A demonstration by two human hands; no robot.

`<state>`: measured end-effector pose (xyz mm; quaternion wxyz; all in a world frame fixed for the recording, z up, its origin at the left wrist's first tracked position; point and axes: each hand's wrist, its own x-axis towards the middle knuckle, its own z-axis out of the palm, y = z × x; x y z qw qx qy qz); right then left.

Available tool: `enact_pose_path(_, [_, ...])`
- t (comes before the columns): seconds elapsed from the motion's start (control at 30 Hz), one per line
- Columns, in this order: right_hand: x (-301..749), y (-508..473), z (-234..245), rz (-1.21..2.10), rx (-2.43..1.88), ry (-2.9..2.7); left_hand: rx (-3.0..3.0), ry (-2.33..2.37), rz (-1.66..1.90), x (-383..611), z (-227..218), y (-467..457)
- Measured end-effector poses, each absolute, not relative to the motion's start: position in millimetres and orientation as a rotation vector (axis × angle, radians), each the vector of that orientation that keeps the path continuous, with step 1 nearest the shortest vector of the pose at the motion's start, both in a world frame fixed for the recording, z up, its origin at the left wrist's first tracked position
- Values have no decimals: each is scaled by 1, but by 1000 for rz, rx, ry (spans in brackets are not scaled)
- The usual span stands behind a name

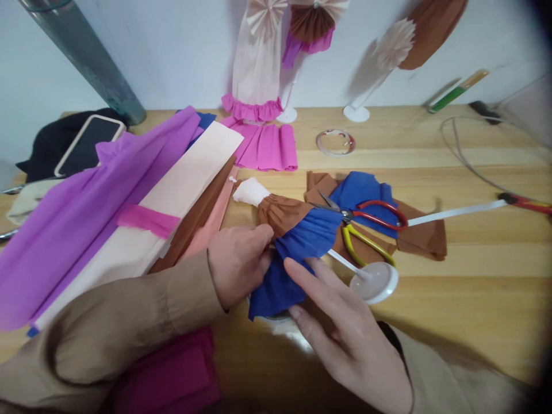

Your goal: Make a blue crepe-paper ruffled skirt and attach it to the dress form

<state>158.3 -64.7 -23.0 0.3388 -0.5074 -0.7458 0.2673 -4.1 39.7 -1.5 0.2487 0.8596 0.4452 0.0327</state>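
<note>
A small crepe-paper dress (287, 213) lies tilted on its side, with a white bodice, a brown upper skirt and a blue ruffle (308, 233). It sits on a white stand (374, 282) with a thin post and round base. My left hand (241, 259) is closed, its fingertips pinching the blue paper just under the brown skirt. My right hand (340, 328) has its fingers stretched and apart, resting against the blue ruffle's lower part. Red-and-yellow-handled scissors (346, 216) lie just beyond, on folded brown paper (420, 230) and blue paper (366, 192).
Purple (99, 201), white (190, 172) and brown paper sheets lie at left, near a phone (90, 144) and a bottle (86, 57). Pink paper (267, 146), a tape roll (336, 142) and dressed stands (259, 63) are at the back. A cable (461, 152) runs at right.
</note>
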Motion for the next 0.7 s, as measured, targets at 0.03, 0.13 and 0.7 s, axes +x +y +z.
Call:
enact_pose_path(0.03, [159, -65, -23, 672, -1323, -1971, 2314, 1195, 105, -4, -3, 39])
enact_pose_path(0.13, [159, -66, -23, 659, -1318, -2072, 2224, 1172, 206, -2, -8, 35])
enact_pose_path(0.7, [162, -55, -24, 862, -1347, -1574, 1935, 1269, 351, 1, 0, 43])
